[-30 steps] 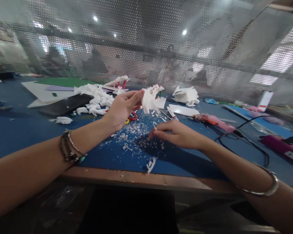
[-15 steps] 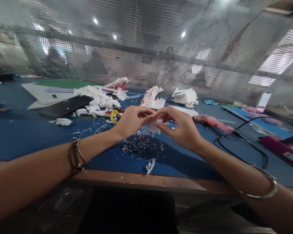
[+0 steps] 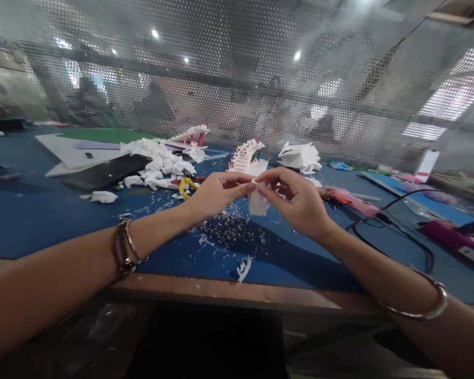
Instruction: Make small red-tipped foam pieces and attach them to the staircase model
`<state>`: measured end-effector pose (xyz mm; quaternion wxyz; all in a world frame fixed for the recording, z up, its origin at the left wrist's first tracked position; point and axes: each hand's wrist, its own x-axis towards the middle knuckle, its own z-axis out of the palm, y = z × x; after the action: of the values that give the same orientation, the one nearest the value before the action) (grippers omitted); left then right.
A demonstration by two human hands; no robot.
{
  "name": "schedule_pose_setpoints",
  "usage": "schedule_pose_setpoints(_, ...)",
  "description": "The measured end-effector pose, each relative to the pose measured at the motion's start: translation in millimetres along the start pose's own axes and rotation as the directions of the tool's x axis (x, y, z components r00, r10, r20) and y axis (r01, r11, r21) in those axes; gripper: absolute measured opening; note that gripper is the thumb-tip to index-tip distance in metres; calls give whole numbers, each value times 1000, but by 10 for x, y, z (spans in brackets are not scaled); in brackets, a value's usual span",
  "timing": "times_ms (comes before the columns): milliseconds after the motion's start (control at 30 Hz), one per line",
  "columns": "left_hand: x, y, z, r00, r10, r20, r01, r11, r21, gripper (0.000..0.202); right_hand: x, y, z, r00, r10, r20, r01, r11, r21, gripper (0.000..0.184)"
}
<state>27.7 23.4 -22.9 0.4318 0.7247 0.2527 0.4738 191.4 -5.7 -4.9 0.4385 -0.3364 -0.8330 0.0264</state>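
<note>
My left hand (image 3: 217,193) and my right hand (image 3: 296,202) meet above the blue table top (image 3: 43,221), each pinching the same small white foam piece (image 3: 256,202) between thumb and fingers. The piece hangs down between the two hands. Below them lies a patch of tiny white foam shavings (image 3: 229,229). A larger white scrap (image 3: 244,267) rests near the table's front edge. Behind my hands stands a small white stepped foam model (image 3: 247,156) on a white base.
A pile of white foam offcuts (image 3: 158,160), a black slab (image 3: 106,171), yellow and red handled tools (image 3: 186,185), a second stepped model (image 3: 189,136), another white heap (image 3: 300,155), a pink tool with black cable (image 3: 379,221), and a perforated metal screen (image 3: 237,79) behind.
My left hand came down from holding a large white piece up high, and my right hand rose off the table. Both now pinch one small piece, slightly higher than half a second ago.
</note>
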Motion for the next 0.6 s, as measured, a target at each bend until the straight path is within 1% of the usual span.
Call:
schedule_pose_setpoints(100, 9, 4, 5, 999, -16, -47, 16, 1000, -14, 19, 8, 7, 7, 999, 14, -38, -11, 998, 62, 8)
schedule_pose_setpoints(200, 15, 18, 13, 996, -27, -86, 21, 997, -68, 16, 10, 10, 9, 997, 37, -71, -29, 993, 112, 7)
schedule_pose_setpoints(267, 14, 30, 14, 996, -24, -85, 17, 997, -79, 14, 5, 10, 4, 997, 40, -62, -32, 991, 133, 9)
schedule_pose_setpoints(333, 10, 38, 10, 997, -15, -78, 11, 998, -55, 13, -2, 11, -4, 999, 27, -28, -23, 990, 141, 9)
schedule_pose_setpoints(433, 7, 38, 2, 999, 3, -41, -2, 1000, 16, 14, -8, 10, -17, 999, -8, 44, 5, 997, 73, 21)
schedule_pose_setpoints(467, 7, 37, 1, 1000, 9, -22, -8, 999, 35, 15, -7, 8, -21, 998, -16, 67, 13, 999, 38, 22)
schedule_pose_setpoints(533, 9, 35, 4, 1000, 11, 11, -12, 999, 50, 15, -5, 4, -28, 995, -31, 99, 33, 999, -23, 16)
schedule_pose_setpoints(600, 10, 36, 10, 1000, 0, 22, -1, 999, 38, 15, -2, -2, -36, 992, -49, 119, 56, 997, -57, 12)
